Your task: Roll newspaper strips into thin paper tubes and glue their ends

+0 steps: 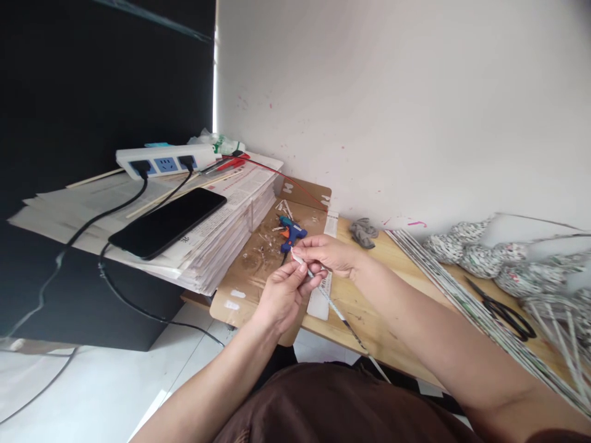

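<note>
The left hand [285,295] and right hand [330,253] are pinching a paper stick [341,316] near one end, fingers nearly closed; its long axis is slanting from the fingertips back and rightward.

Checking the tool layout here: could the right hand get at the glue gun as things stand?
Probably yes: the right hand is close to the blue glue gun on the cardboard, with nothing visible blocking it, though it currently holds the paper rod.

Wooden desk [392,255] — supports cardboard [244,289], a gray cloth [363,232], a bundle of paper rods [443,280], black scissors [492,303] and woven paper pieces [489,259].
</note>
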{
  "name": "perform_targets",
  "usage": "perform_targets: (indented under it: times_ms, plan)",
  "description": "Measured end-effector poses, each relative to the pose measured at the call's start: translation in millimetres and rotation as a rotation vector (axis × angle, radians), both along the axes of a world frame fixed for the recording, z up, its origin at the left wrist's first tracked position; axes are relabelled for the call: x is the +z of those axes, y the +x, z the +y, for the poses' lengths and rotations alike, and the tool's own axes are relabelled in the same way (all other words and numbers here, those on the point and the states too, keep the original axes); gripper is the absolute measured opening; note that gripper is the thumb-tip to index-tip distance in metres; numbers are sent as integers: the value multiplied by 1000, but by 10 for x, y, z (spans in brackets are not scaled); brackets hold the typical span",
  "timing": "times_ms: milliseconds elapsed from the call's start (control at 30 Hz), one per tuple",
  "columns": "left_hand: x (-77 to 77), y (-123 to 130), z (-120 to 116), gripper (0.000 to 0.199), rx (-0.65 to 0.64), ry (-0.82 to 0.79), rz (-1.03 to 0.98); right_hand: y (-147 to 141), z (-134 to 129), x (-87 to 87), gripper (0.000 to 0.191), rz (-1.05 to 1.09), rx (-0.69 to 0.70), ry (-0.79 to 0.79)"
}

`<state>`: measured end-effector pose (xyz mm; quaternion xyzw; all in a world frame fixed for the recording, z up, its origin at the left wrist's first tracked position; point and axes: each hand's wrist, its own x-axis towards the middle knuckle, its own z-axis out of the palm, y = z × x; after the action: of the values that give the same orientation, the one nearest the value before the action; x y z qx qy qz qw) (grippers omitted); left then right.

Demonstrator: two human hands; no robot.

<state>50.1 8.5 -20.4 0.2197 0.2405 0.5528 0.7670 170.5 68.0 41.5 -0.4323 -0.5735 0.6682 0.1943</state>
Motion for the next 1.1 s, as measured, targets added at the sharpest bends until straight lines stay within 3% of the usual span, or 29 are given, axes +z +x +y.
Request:
perform_targets:
  times_ms: [100,300,433,567,700,900,1033,1100]
  plan:
    - [-16,-5,4,18,59,4,8,-27,-33,-23,28,-119,0,169]
    - [-57,52,34,11,168,30,74,-163,-210,43,18,-658,-18,921]
    - [-117,65,51,7,209,37,123,-236,-282,29,18,-879,-62,1130]
    - [-134,31,50,18,157,29,129,-221,-301,11,12,-915,-89,1111]
    - [-114,-3,45,21,134,4,77,-163,-261,33,14,-774,-126,966]
    - [-79,-36,35,18,193,-28,17,-158,-233,41,15,-632,-226,878]
    - [-66,-106,28,16,203,-41,18,-111,-105,-71,19,-355,-188,516]
    - [-74,-156,27,18,187,-60,30,-56,25,-170,24,-317,-212,400]
